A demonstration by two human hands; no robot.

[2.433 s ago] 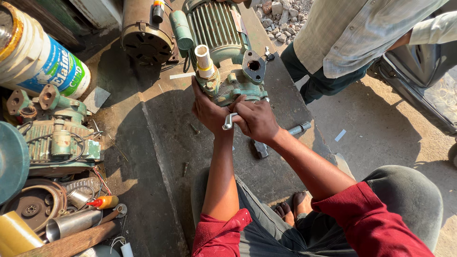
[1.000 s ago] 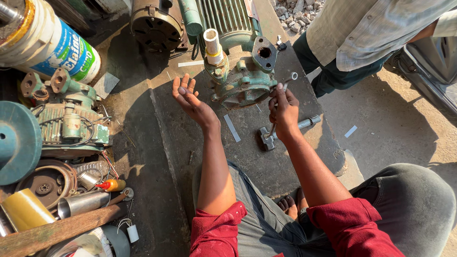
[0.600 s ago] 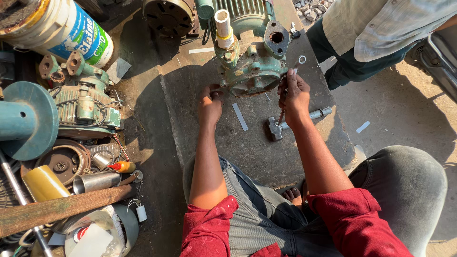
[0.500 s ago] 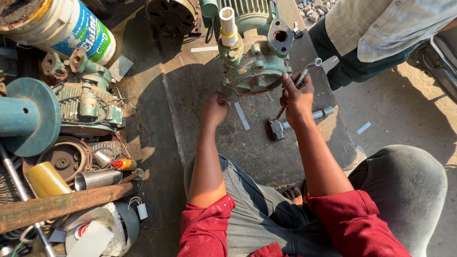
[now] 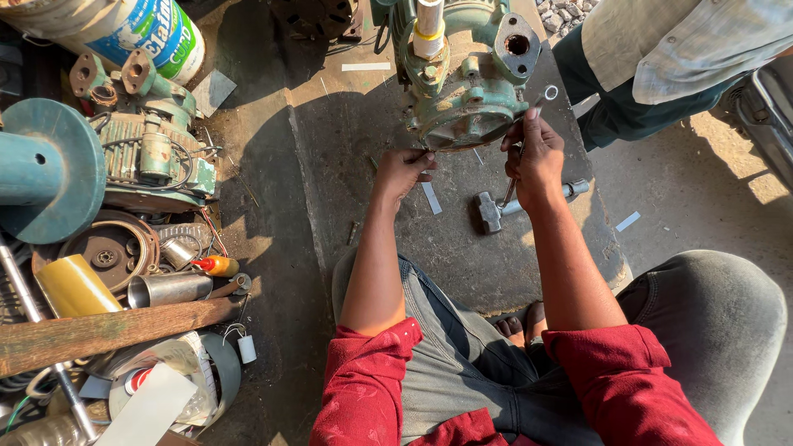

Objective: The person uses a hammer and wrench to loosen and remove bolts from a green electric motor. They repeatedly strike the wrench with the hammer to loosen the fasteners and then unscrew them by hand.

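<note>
Head view: a person in red sleeves squats over a dark slab (image 5: pixel 363 140) with a green pump (image 5: pixel 462 83) standing at its far edge. The left hand (image 5: pixel 402 169) reaches to the pump's near lower rim, fingers curled and pressed together on something small there — what it pinches is too small to tell. The right hand (image 5: pixel 537 153) is closed around the shank of a spanner (image 5: pixel 535 116), whose ring end sticks up just beside the pump's right flange. Near the right wrist a hammer (image 5: pixel 496 208) lies flat on the slab, touching neither hand. A short metal strip (image 5: pixel 431 197) lies between the two hands, apart from both.

To the left, off the slab, sits a heap of parts: a green motor (image 5: pixel 144 153), a teal disc (image 5: pixel 58 165), a yellow can (image 5: pixel 73 287), a wooden plank (image 5: pixel 116 330). At far right another person's trousers and pale shirt (image 5: pixel 677 45) show, no hand of theirs in reach.

By my judgement the step in hand is working a fastener on the pump's near cover — the left hand steadying at the rim, the right bringing the spanner in. The next move would call for seating the ring squarely on the bolt head before turning, or it may slip.
</note>
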